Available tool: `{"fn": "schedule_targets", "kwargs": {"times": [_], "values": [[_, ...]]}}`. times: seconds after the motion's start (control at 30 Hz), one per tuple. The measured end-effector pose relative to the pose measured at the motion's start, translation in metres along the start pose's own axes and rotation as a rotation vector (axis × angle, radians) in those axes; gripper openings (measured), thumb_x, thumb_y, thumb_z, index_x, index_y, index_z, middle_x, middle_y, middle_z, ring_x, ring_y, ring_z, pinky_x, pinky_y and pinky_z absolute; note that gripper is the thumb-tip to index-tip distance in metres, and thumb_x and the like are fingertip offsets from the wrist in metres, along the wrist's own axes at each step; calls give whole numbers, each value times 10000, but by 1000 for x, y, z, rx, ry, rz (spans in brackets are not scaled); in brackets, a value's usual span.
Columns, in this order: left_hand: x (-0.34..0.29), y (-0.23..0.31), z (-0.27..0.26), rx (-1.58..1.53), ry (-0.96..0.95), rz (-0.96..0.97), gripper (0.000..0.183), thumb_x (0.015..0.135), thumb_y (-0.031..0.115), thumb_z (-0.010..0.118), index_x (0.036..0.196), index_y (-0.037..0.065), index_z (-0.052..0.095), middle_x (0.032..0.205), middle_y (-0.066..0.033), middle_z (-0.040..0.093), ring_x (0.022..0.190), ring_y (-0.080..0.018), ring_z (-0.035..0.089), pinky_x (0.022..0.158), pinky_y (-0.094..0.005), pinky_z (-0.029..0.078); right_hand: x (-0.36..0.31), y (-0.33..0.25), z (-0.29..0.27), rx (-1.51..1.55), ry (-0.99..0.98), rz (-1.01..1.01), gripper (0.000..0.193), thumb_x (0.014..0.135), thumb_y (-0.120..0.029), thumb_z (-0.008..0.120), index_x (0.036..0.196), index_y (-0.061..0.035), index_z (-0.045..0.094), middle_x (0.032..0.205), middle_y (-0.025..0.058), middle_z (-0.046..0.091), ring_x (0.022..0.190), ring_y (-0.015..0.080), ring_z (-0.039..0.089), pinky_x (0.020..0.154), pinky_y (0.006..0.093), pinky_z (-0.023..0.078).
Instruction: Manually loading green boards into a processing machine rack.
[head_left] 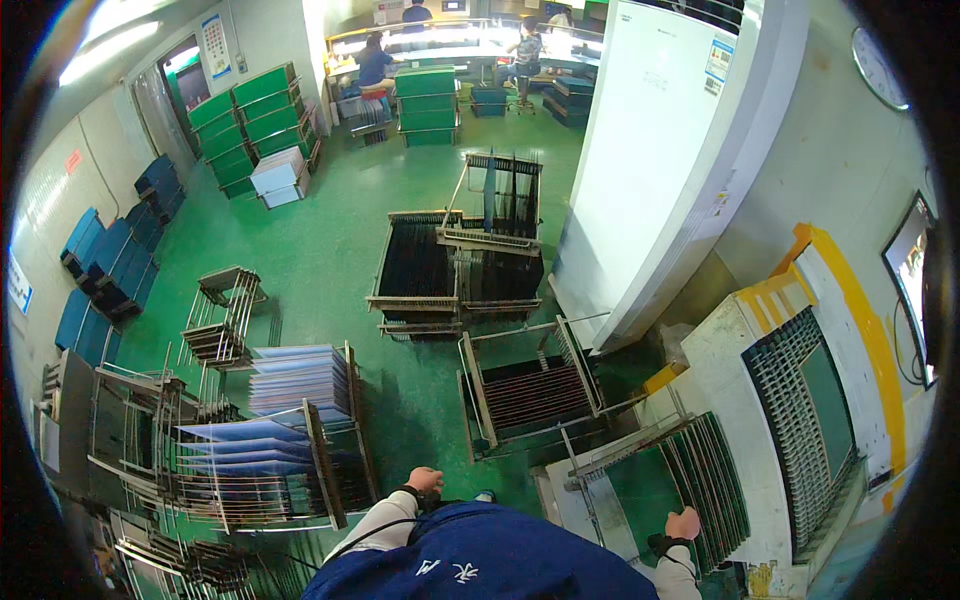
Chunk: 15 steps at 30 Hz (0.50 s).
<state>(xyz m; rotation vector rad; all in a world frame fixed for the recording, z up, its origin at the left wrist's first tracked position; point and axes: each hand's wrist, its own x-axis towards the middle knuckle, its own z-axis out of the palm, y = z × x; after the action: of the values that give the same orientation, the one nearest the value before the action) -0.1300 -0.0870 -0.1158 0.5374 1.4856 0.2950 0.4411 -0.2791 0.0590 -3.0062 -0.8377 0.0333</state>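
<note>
My left hand (426, 480) is held in front of my body with its fingers curled in, and nothing shows in it. A dark band circles that wrist, with a cable running along the sleeve. At the lower right, my right hand (683, 523) is closed at the left side of a row of dark green panels (708, 485), which stand on edge in a rack. Whether its fingers grip a panel edge or only touch there is too small to tell. Beside this row is a white machine (735, 345) with a slotted dark opening.
Metal racks with bluish sheets (245, 450) stand to my left. Ahead are a wire-frame rack (530, 390) and racks of dark panels (420, 260). A tall white cabinet (650, 150) rises at the right. Green crates (427, 100) and several seated people are farther back.
</note>
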Motion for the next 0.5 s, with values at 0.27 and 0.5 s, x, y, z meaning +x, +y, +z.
{"fn": "schedule_targets", "kwargs": {"times": [0.27,0.5], "values": [[1,-2,-1,24,-2,23,344,848,202,538,1089,-42,509,977,-156,623,642,-221,611,569,-344,499,-1,3,6,-26,83,-14,252,611,-196,710,784,-36,621,813,178,632,781,340,618,665,428,487],[1,-2,-2,29,-15,12,350,843,196,547,1093,-46,511,957,-150,626,662,-222,616,580,-342,503,0,3,7,-20,53,-19,272,612,-191,704,824,-38,626,836,180,634,802,343,617,681,428,488]]}}
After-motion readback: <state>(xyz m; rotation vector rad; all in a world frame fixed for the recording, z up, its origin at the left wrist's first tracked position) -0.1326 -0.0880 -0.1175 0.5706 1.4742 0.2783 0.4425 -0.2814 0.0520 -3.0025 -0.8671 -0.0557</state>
